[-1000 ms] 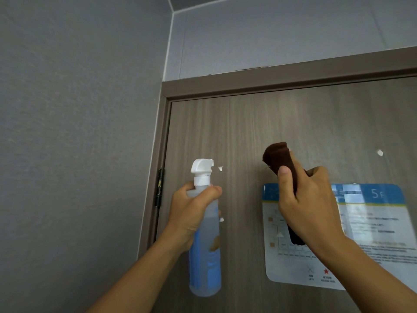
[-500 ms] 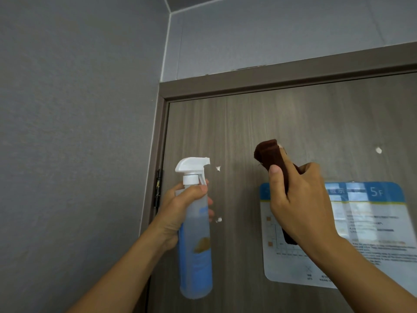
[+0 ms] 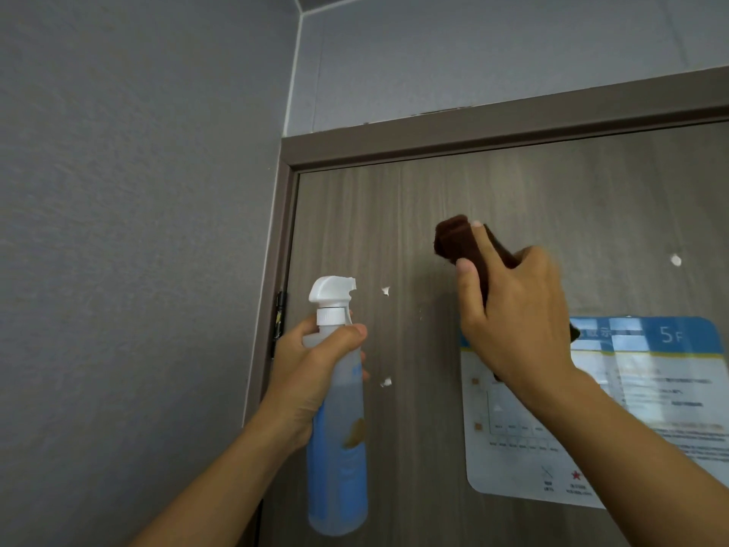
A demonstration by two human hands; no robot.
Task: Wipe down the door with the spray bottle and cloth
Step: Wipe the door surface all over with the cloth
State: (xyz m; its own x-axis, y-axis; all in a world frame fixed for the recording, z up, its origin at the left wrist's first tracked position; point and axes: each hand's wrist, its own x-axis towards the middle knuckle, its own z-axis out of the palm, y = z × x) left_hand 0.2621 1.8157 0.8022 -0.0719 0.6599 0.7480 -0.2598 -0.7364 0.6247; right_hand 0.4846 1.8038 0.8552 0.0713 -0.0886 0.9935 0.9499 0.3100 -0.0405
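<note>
A grey-brown wood-grain door (image 3: 394,215) fills the right half of the view. My left hand (image 3: 311,365) grips a clear spray bottle (image 3: 339,448) with a blue label and white trigger head, upright, its nozzle turned to the right, close to the door near the hinge side. My right hand (image 3: 513,309) presses a folded dark brown cloth (image 3: 457,240) flat against the door's upper middle. Most of the cloth is hidden under my fingers and palm.
A laminated blue and white floor-plan notice (image 3: 639,408) is stuck on the door at the right. Small white residue spots (image 3: 385,290) dot the door. The door frame (image 3: 473,132) runs overhead, a dark hinge (image 3: 279,321) sits at the left, and a grey wall (image 3: 138,230) adjoins.
My right hand has slid the cloth a little up and to the left on the door. The bottle's nozzle has turned to face right, and the bottle has shifted slightly left.
</note>
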